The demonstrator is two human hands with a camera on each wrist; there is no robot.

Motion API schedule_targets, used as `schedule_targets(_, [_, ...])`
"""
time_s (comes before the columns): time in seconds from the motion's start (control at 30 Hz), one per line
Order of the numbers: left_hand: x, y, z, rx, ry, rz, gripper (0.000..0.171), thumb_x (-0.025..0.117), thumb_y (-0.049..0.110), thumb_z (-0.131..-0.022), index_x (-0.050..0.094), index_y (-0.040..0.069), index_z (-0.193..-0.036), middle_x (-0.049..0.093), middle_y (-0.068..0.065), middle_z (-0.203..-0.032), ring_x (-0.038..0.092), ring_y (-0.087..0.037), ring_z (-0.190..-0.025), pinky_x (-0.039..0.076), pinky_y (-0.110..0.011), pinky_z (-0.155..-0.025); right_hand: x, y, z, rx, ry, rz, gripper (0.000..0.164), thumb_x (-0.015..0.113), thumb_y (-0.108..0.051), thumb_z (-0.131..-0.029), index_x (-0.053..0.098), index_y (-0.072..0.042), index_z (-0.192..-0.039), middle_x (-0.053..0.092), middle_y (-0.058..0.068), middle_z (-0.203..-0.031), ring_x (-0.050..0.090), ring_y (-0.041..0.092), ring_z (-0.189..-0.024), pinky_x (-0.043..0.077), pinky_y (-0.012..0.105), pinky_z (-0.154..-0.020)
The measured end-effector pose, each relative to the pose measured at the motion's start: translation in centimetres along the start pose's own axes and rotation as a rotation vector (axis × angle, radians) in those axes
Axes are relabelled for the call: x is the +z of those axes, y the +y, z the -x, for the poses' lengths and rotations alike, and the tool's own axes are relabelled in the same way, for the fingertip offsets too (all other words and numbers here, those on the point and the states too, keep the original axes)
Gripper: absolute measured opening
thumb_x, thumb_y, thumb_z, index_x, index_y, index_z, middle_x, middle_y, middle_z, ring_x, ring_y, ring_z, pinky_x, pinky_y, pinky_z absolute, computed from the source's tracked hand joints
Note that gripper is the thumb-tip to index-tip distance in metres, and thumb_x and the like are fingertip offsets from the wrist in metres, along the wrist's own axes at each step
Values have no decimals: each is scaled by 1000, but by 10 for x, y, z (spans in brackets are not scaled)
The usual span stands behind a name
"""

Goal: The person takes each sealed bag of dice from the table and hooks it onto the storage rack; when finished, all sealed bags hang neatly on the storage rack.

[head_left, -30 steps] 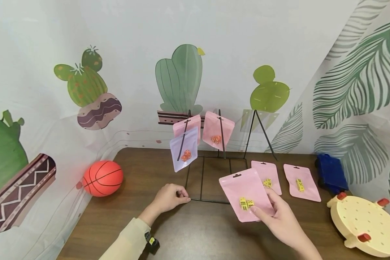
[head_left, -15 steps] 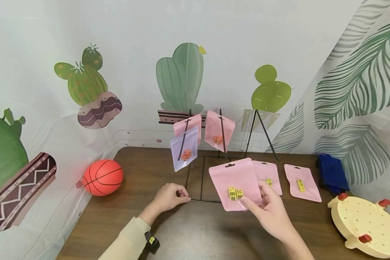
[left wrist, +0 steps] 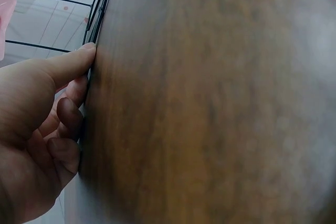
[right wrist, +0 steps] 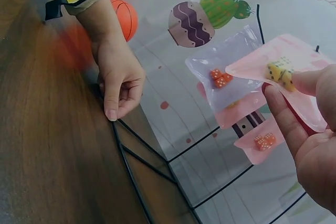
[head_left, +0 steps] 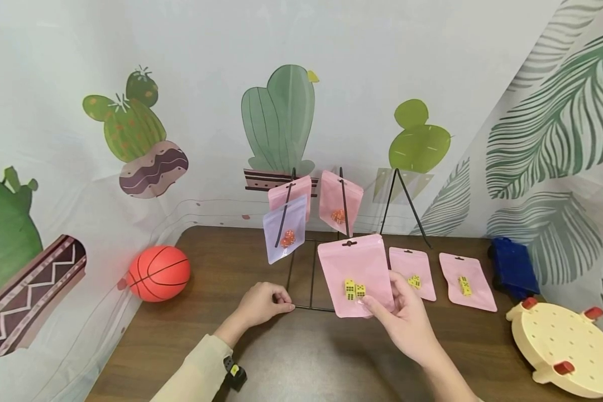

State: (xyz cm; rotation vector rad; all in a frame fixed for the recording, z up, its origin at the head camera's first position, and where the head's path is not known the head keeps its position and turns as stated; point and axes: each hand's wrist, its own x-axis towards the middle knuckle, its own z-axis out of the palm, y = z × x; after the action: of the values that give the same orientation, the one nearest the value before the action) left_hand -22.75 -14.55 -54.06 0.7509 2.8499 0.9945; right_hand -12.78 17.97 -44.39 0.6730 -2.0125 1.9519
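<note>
My right hand (head_left: 407, 318) pinches a pink zip bag (head_left: 352, 262) between thumb and fingers, with yellow dice (head_left: 354, 290) showing through its front. The bag stands upright just below the hooks of a black wire rack (head_left: 310, 279). At the rack's front left base corner, my left hand (head_left: 263, 306) grips the wire, the thumb (left wrist: 79, 59) lying along it in the left wrist view. A lilac bag (head_left: 276, 223) and a pink bag behind it hang on the left hook. On the middle hook hangs another pink bag (head_left: 334, 195), with orange dice inside.
Two pink bags with yellow dice, a nearer one (head_left: 402, 262) and a farther one (head_left: 474, 296), lie on the table right of the rack. A small basketball (head_left: 159, 273) sits at left. To the right are a blue object (head_left: 515, 268) and a cream round stool-like piece (head_left: 563, 346) with red-tipped legs.
My right hand has carried the pink bag left and upward, toward the hooks, uncovering the bag lying behind it. The left hand has stayed on the rack's corner.
</note>
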Motion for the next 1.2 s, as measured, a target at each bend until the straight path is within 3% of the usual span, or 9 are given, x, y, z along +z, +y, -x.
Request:
schedule_targets(0.27, [-1, 0, -1, -2, -5, 2, 14, 86, 31, -87, 74, 32, -79, 62, 24, -70, 56, 0, -66, 46, -28, -63, 6, 10, -13, 1, 81, 55, 47, 70, 16, -90, 52, 6, -133, 67, 17, -111, 69, 14, -92, 59, 26, -69])
schedule_targets(0.77, [1, -1, -2, 7, -2, 10, 14, 86, 32, -87, 74, 32, -79, 63, 26, -71, 57, 0, -68, 47, -27, -64, 9, 33, -64, 86, 200, 90, 39, 69, 7, -96, 53, 6, -131, 65, 24, -115, 68, 11, -94, 60, 29, -74])
schedule_targets(1.03, [1, -2, -1, 13, 3, 18, 13, 86, 30, -87, 75, 31, -80, 63, 24, -71, 56, -1, -66, 46, -27, -62, 7, 48, -88, 112, 241, 250, 38, 70, 3, -96, 55, 9, -130, 68, 27, -111, 63, 15, -88, 56, 20, -72])
schedule_targets(1.2, [1, -2, -1, 5, -1, 23, 13, 86, 31, -87, 75, 31, -80, 62, 23, -71, 55, 0, -66, 46, -26, -62, 3, 58, -92, 134, 224, 198, 34, 71, -6, -99, 58, 6, -128, 69, 25, -107, 72, 23, -82, 60, 30, -72])
